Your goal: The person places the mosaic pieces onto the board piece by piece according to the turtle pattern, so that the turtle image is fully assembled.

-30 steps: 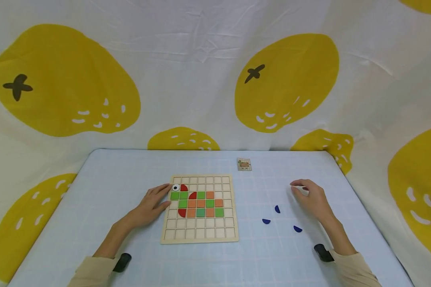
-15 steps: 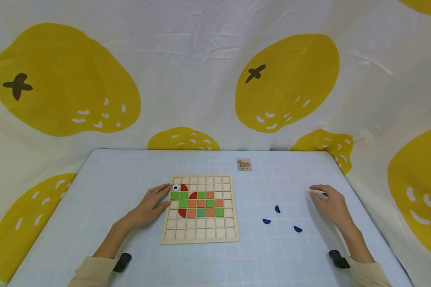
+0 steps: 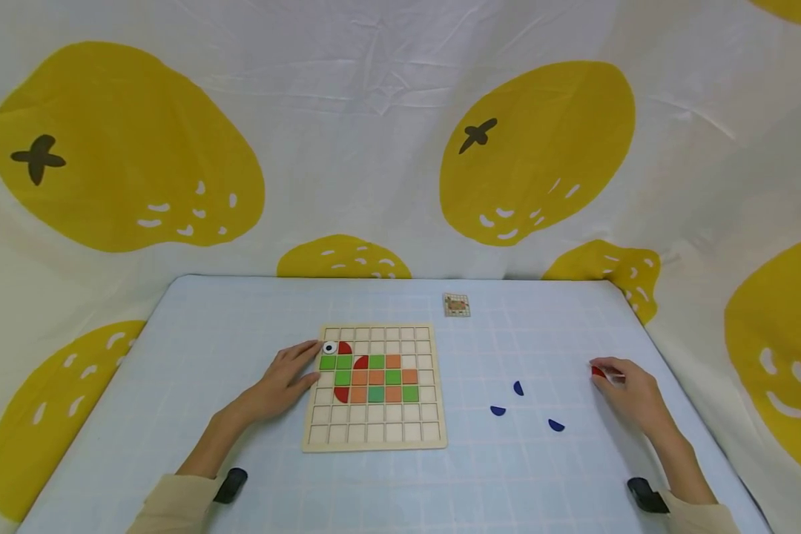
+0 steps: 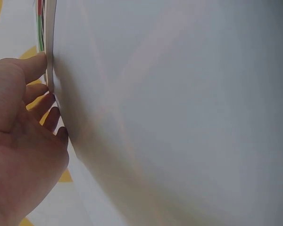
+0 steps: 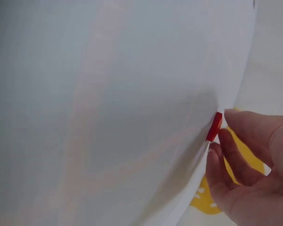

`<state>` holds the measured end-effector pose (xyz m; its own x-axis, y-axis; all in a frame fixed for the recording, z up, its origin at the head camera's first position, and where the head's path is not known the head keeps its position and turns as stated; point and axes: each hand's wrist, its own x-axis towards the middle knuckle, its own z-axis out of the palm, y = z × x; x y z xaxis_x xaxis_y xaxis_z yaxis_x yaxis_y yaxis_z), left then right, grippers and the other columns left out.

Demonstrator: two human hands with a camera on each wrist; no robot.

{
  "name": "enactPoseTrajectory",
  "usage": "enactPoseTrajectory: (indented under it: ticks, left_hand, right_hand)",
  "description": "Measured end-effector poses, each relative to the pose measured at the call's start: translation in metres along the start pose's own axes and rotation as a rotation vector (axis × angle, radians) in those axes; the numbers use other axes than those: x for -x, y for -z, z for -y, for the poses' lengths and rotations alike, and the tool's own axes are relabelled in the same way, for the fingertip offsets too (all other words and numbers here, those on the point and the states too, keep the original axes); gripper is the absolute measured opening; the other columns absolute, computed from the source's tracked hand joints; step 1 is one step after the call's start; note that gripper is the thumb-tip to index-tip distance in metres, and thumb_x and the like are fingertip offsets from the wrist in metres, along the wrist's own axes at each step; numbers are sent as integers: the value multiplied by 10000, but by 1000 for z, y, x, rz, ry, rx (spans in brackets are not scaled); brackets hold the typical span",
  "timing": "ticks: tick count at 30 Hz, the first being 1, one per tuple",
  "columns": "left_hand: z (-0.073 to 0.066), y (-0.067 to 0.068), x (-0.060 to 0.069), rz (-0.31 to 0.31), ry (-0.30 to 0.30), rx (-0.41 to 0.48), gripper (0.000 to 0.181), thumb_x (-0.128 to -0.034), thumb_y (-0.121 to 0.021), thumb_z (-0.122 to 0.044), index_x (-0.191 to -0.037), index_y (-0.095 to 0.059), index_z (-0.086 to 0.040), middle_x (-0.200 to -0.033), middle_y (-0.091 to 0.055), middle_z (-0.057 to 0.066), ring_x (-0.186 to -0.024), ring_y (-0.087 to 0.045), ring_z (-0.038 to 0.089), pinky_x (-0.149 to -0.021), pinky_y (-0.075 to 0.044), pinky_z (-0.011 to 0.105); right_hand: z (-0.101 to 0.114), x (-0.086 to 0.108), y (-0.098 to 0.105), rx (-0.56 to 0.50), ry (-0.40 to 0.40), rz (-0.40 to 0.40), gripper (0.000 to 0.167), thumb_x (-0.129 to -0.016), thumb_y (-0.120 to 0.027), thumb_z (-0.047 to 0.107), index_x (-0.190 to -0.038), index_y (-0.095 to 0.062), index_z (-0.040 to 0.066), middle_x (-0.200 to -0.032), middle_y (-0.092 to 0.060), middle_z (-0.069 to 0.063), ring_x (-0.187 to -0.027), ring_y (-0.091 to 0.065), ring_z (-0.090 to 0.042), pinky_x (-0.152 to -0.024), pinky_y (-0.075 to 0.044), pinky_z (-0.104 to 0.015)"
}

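In the head view, a wooden grid board (image 3: 374, 437) bears green, orange and red tiles and a round eye tile (image 3: 330, 348). My left hand (image 3: 283, 382) rests at the board's left edge, fingers extended, fingertips and thumb touching its side. Far to the right, my right hand (image 3: 630, 393) pinches a small red tile (image 3: 597, 371) between thumb and forefinger. The right wrist view has this red tile (image 5: 214, 126) low at the tabletop, thumb and forefinger at its ends. Its full outline is partly hidden by the fingers.
Three dark blue half-circle pieces (image 3: 518, 388) lie between the board and my right hand. A small picture card (image 3: 457, 305) lies behind them, near the back edge of the cloth-covered table (image 3: 507, 482). A patterned curtain (image 3: 374, 148) hangs behind the table.
My right hand has moved right and towards me, carrying the red tile, which now shows more clearly at the fingertips. The left hand and board have stayed put.
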<state>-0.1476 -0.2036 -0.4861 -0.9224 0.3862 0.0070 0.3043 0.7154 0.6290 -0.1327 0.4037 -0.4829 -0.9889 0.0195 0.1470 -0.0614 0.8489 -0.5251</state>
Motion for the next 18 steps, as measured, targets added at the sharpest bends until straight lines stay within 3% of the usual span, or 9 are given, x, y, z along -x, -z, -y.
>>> enactPoseTrajectory:
  ticks: [2,5,8,12,18]
  left_hand:
    - [1,0,-1,0,0,-5,612,-1066,-586,-203,-1591,-339,-6,-1627,-316,216,-1457,-265,440,-1137,-306,666]
    - [1,0,-1,3,5,-6,616,-1064,-591,-204,-1593,-339,-13,-1628,-315,214,-1458,-263,442,-1137,-305,668]
    - [0,0,-2,4,11,-4,620,-1061,-596,-201,-1595,-340,-21,-1629,-314,212,-1459,-261,441,-1137,-304,669]
    - [0,0,-1,4,13,-1,620,-1060,-596,-198,-1596,-339,-22,-1630,-313,213,-1460,-260,441,-1139,-301,670]
    - [2,-1,-1,-2,4,-4,616,-1061,-595,-195,-1593,-342,-17,-1628,-315,216,-1457,-267,439,-1140,-304,664]
  right_hand:
    - [-2,-1,-1,-2,-7,11,261,-945,-728,56,-1185,-696,-45,-1140,-668,-265,-1011,-625,-401,-729,-378,-25]
    - [-4,-3,-1,-1,-17,26,254,-946,-723,48,-1181,-696,-45,-1107,-681,-251,-978,-637,-388,-727,-477,-95]
    - [-2,-2,0,-1,-14,28,253,-934,-742,39,-1170,-703,-43,-1076,-696,-233,-955,-649,-375,-723,-494,-105]
    - [2,-2,-1,-16,12,25,263,-899,-785,28,-1143,-711,-34,-1031,-706,-196,-919,-660,-348,-707,-437,-52]
    - [12,-7,-3,-54,45,39,249,-887,-804,43,-1117,-727,-15,-986,-720,-137,-888,-662,-302,-714,-456,-54]
